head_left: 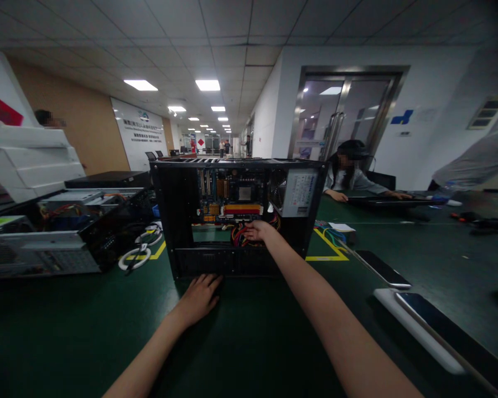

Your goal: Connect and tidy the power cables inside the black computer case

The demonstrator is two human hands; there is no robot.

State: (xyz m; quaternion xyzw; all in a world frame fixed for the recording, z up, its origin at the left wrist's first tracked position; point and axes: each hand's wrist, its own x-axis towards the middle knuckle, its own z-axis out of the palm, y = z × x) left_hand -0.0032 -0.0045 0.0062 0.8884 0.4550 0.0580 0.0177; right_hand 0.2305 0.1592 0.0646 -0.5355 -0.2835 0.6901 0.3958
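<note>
An open black computer case (178, 221) stands on the green table (249, 342) in front of me, its motherboard (232, 198) and grey power supply (299, 192) showing inside. My right hand (255, 229) reaches into the case and its fingers are closed on a bundle of red and yellow cables (239, 236). My left hand (200, 296) lies flat on the table against the case's lower front edge, fingers stretched out.
Other opened computer cases (58, 232) and white cable coils (136, 257) sit at the left. Two phones (384, 269) and a white tray (415, 326) lie at the right. A person sits at the far side (348, 177); another person's sleeve (477, 163) shows at the right edge.
</note>
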